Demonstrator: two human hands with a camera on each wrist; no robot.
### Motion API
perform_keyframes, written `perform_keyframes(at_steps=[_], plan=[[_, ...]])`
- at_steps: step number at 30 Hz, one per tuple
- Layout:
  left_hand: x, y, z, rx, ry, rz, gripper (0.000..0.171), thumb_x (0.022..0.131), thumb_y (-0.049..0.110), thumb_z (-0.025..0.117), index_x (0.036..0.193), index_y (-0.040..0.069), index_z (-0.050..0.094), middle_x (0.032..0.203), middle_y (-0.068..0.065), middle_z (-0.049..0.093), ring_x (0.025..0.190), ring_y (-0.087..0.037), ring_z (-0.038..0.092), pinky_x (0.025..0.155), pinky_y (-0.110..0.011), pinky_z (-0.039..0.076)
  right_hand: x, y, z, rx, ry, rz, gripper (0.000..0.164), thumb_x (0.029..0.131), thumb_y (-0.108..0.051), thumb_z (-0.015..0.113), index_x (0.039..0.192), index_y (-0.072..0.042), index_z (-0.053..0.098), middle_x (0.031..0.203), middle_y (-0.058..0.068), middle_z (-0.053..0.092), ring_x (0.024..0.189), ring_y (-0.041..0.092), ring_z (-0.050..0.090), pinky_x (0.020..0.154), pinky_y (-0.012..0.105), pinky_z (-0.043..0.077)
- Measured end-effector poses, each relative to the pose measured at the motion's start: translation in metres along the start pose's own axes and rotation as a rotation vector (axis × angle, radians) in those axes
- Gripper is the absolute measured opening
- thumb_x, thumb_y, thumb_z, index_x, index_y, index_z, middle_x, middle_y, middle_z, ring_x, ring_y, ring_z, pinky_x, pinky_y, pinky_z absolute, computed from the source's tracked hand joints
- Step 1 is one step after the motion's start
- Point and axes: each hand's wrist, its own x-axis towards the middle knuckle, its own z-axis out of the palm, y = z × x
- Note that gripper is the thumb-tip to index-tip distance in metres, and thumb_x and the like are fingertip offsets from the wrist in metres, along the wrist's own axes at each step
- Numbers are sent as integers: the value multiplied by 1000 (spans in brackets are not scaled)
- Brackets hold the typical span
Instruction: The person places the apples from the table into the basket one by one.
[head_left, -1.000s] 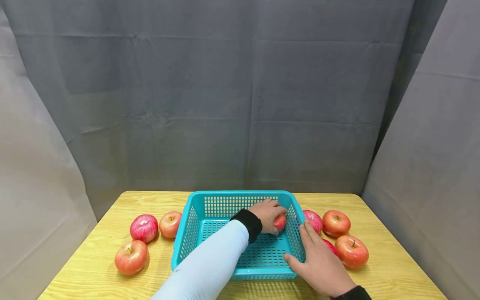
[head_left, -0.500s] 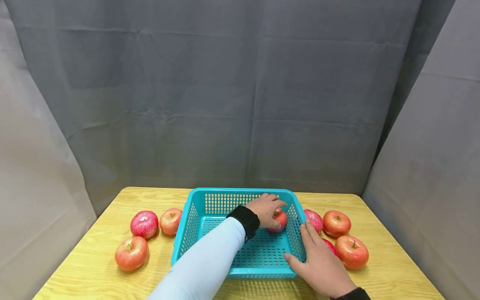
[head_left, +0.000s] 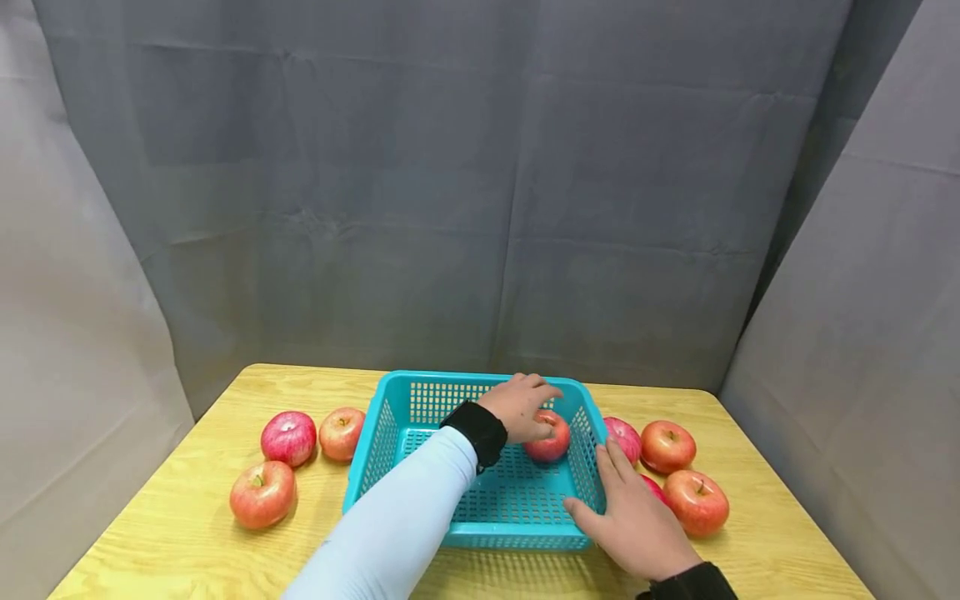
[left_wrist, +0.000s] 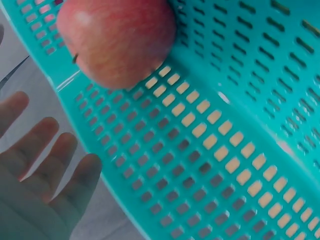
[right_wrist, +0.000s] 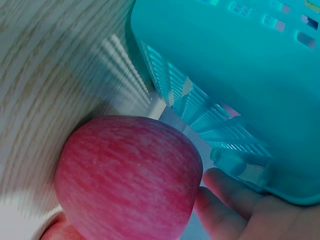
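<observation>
My left hand (head_left: 519, 408) is over the turquoise plastic basket (head_left: 465, 535), just behind and left of a red apple (head_left: 549, 438) on the basket floor. In the left wrist view the apple (left_wrist: 117, 40) sits near a basket corner, and the spread fingers (left_wrist: 65, 155) appear apart from it. With fingers straight, my right hand (head_left: 633, 521) lies along the outside of the basket's right rim. In the right wrist view, its fingertips are beside a pinkish-red apple (right_wrist: 130, 175) outside the basket; whether they touch it I cannot tell.
Left of the basket lie a dark pink apple (head_left: 288, 437) and two orange-red apples (head_left: 262, 495). Several more apples, including an orange-red one (head_left: 697, 502), sit right of it, partly behind my right hand. The wooden table (head_left: 180, 517) has grey cloth (head_left: 390, 208) behind it.
My left hand has let go of the apple in the basket and drawn back left, its fingers lifted. More of the apple shows. My right hand stays at the rim.
</observation>
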Motion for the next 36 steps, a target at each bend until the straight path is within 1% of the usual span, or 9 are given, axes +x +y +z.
perform_keyframes(at_steps=[3, 5, 10, 15, 20, 27, 29, 33, 36], plan=[[-7, -3, -6, 10, 25, 6, 55, 93, 40, 68, 145, 24, 57, 143, 0, 54, 127, -20, 50, 102, -30, 46, 2, 1, -1, 0, -6, 1, 113, 86, -82, 48, 157, 4, 29, 165, 22, 17, 140, 45, 39, 100, 62, 44], [-12, -5, -8, 17, 29, 8, 56, 94, 42, 68, 146, 24, 56, 143, 0, 54, 128, -20, 50, 102, -31, 46, 2, 2, -1, -1, 0, -6, 110, 88, -78, 50, 156, 5, 29, 165, 23, 17, 140, 45, 38, 100, 62, 45], [-28, -16, -8, 37, 34, -17, 57, 94, 43, 69, 146, 24, 55, 144, -1, 54, 131, -21, 49, 104, -35, 46, 3, 6, -3, -12, 28, -31, 103, 91, -71, 55, 155, 6, 31, 164, 24, 19, 140, 46, 39, 98, 61, 47], [-45, -25, -14, 65, 35, -34, 60, 93, 46, 69, 147, 24, 55, 144, 0, 54, 131, -21, 50, 104, -36, 46, 5, 7, -4, -14, 15, -28, 109, 89, -77, 50, 155, 7, 30, 164, 25, 18, 140, 46, 39, 97, 61, 47], [-62, -36, -28, 83, 49, -37, 62, 93, 48, 68, 148, 23, 53, 145, -2, 53, 132, -23, 49, 103, -37, 46, 4, 9, -5, -12, 12, -30, 110, 89, -79, 49, 155, 8, 29, 164, 26, 17, 140, 47, 38, 97, 62, 47], [-89, -60, -49, 95, 64, -71, 62, 94, 47, 69, 147, 20, 54, 145, -6, 52, 132, -27, 48, 101, -38, 48, 4, 11, -6, -8, -17, -17, 113, 88, -81, 47, 156, 8, 27, 164, 27, 16, 141, 48, 36, 99, 63, 44], [-94, -66, -55, 87, 61, -88, 61, 94, 46, 69, 147, 20, 54, 145, -6, 52, 132, -27, 48, 102, -39, 47, 4, 12, -7, -12, -18, -18, 114, 88, -81, 47, 156, 8, 27, 164, 27, 16, 141, 48, 36, 100, 64, 43], [-101, -74, -66, 110, 58, -107, 62, 93, 48, 68, 147, 20, 54, 145, -6, 54, 132, -28, 49, 105, -40, 45, 3, 12, -7, -16, -11, -25, 112, 89, -79, 48, 156, 8, 27, 164, 27, 16, 140, 48, 36, 100, 64, 43], [-107, -82, -69, 136, 60, -113, 63, 93, 50, 67, 147, 19, 54, 144, -6, 54, 131, -28, 50, 105, -41, 45, 2, 12, -8, -13, -5, -28, 109, 91, -75, 51, 155, 9, 27, 163, 28, 17, 141, 48, 36, 101, 64, 42]])
